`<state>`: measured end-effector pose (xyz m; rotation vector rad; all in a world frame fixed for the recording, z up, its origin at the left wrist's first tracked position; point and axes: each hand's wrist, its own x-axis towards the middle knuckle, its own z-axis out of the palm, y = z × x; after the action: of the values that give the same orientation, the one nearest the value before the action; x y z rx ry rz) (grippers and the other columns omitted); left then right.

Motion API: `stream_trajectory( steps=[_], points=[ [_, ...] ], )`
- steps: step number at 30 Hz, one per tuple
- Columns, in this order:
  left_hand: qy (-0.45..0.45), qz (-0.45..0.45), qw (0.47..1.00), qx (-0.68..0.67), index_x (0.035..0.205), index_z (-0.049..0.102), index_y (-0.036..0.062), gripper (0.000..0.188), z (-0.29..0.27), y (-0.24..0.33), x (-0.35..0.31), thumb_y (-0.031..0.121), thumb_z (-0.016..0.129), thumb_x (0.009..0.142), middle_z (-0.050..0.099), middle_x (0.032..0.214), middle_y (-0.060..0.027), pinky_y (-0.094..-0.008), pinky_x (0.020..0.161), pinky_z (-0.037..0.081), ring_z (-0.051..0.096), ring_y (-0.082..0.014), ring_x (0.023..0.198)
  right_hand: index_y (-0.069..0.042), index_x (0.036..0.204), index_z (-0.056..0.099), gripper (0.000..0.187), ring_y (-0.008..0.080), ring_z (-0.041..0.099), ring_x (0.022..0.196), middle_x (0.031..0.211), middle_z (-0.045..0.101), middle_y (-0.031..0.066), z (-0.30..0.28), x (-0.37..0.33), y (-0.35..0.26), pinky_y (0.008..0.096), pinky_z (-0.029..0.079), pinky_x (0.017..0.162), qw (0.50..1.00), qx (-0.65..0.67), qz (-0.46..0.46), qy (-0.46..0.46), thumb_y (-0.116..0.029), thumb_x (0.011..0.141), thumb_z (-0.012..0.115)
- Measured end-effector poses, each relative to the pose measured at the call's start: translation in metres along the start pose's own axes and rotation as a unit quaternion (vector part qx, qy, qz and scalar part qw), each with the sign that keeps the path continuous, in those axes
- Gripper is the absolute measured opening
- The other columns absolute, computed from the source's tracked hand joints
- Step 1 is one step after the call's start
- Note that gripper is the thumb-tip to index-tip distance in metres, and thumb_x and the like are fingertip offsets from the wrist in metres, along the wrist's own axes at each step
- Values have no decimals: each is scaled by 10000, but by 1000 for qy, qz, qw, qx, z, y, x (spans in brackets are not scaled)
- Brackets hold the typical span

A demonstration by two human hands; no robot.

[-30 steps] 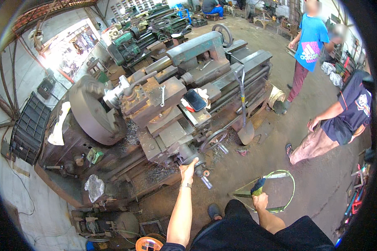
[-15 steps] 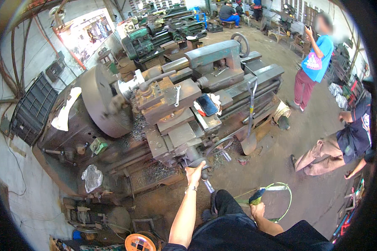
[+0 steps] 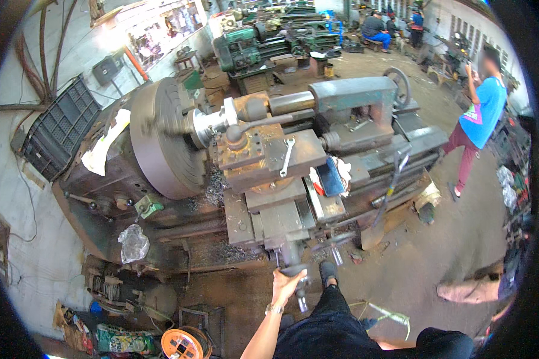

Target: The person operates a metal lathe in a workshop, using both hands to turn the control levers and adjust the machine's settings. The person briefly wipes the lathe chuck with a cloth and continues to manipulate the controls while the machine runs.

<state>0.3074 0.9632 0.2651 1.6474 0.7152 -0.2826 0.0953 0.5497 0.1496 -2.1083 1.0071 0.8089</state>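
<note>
Dark metal, probably cast iron or steel: cross-slide handwheel (image 3: 294,270) at the front of the lathe carriage (image 3: 278,221), with 1 shiny crank handle (image 3: 302,302) below the rim. Left hand (image 3: 286,287) curled over the rim, with the thumb laid across it and the fingers partly hidden. Right hand out of sight near the dark clothing; cannot tell whether spread, pressed together or pinching something.

Judging by the material, stiff and solid, hardly fragile; apparently heavy, but mounted on the carriage, therefore to be turned and not carried. Possibly slippery from oil, though with no wet film clearly visible. For small, slow turning, best to grip the rim; for full turns, better to take the crank handle. Avoid putting fingers deep behind the rim.

Farther to the left, large lathe chuck (image 3: 161,155), blurred on its face as if spinning, with bright metal workpiece (image 3: 212,124) just beside the tool post (image 3: 239,152). Keep arms well apart from these 3.
</note>
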Motion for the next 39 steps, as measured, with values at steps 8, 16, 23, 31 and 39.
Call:
stream_trajectory(
  steps=[8,16,23,31,39],
  points=[
    [74,-33,994,71,1462,238,-108,1120,8,0,-11,329,933,701,564,1297,-201,-337,978,502,575,-230,1168,14,1018,692,508,342,703,880,917,724,196,-91,142,-93,431,547,812,997,-16,-22,-72,-450,818,742],
    [14,4,1000,-27,1292,506,-81,846,7,-4,-7,330,935,689,679,1071,-133,-304,841,551,656,-168,940,18,1020,691,525,324,700,853,910,725,179,-112,257,-205,428,546,792,987,-14,-90,-135,-472,833,732],
    [72,-108,991,32,1223,572,-42,807,12,28,-18,397,941,655,678,902,-59,-266,603,522,599,-102,672,21,1021,690,541,308,697,829,904,725,164,-87,312,-247,425,546,774,965,-74,-101,-229,-490,847,724],
    [115,-38,983,-138,1236,576,6,607,29,70,-35,188,887,748,671,779,-36,-252,439,453,541,-82,521,24,1022,688,560,289,694,802,897,726,148,-135,293,-323,422,545,754,801,-330,-208,-455,-512,863,714],
    [76,-139,987,29,1291,534,-38,907,18,33,-20,466,929,648,688,956,-99,-303,663,557,656,-139,746,-18,888,649,230,151,627,793,832,658,50,-273,101,-686,323,503,748,684,-13,-717,-137,-240,889,710]
  ],
)
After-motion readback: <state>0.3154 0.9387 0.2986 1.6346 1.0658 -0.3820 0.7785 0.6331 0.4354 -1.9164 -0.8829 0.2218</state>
